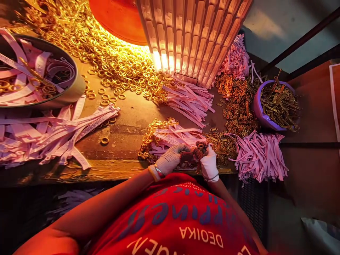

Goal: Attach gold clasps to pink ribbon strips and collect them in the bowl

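Both hands wear whitish gloves with dark, worn-looking finger parts and meet at the table's front edge. My left hand (171,158) is closed, its fingers bent toward the right hand; whatever lies in its grip is hidden. The fingers of my right hand (207,161) are closed around a small metal ring (201,145). Just beyond the hands lies a bundle of pink straps (180,136), with a heap of brass rings (148,140) at its left. Small metal hooks (223,145) are piled to the right of my right hand.
A large pile of rings (111,60) spreads beneath an orange lamp (119,21). Behind the straps stands a ribbed panel (191,39). A tub (79,85) of straps and rings is at left; a purple basket (259,106) of metal pieces is at right. Strap bundles (261,156) overhang the edge.
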The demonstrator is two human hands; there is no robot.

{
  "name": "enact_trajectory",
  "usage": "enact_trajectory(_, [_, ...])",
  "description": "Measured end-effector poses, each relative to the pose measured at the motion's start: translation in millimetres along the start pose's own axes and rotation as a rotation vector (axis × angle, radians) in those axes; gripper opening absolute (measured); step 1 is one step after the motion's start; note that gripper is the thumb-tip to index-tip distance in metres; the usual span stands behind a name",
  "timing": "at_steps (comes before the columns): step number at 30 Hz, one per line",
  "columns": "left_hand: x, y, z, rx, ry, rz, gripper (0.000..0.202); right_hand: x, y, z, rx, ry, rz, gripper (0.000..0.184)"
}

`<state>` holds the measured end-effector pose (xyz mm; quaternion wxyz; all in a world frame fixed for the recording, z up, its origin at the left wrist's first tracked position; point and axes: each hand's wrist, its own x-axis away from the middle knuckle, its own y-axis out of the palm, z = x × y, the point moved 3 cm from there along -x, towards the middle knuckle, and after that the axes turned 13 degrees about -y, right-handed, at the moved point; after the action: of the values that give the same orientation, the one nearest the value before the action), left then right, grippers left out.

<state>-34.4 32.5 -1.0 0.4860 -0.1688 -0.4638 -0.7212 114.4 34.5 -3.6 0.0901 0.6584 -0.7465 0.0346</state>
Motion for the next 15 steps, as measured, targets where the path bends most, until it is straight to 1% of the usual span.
enact_trajectory(2, [0,0.3,-4,0.015,-0.001,0.036,0.024,3,-2,1,0.056,-0.076,0.027,0.039])
enact_trajectory(4, [0,-2.0,-10,0.033,-0.054,0.061,0.026,8,-8,-2,0.213,-0.207,0.037,0.032])
enact_trajectory(5, [-1,-3.0,-13,0.046,-0.087,0.060,0.028,11,-12,-3,0.322,-0.285,0.011,0.030])
enact_trajectory(7, [-4,-2.7,-19,0.084,-0.131,0.012,0.030,18,-16,-3,0.547,-0.429,-0.124,0.037])
enact_trajectory(9, [-6,1.3,-24,0.143,-0.144,-0.084,0.030,27,-17,1,0.699,-0.527,-0.291,0.049])
enact_trajectory(10, [-7,3.8,-25,0.167,-0.144,-0.132,0.030,31,-17,2,0.741,-0.554,-0.357,0.054])
enact_trajectory(12, [-7,7.1,-26,0.178,-0.141,-0.184,0.031,38,-18,2,0.763,-0.580,-0.426,0.061])
enact_trajectory(13, [-6,7.1,-26,0.159,-0.137,-0.173,0.032,40,-19,1,0.744,-0.579,-0.434,0.062])
enact_trajectory(15, [-4,3.6,-24,0.058,-0.121,-0.073,0.033,41,-21,-4,0.685,-0.562,-0.397,0.059])
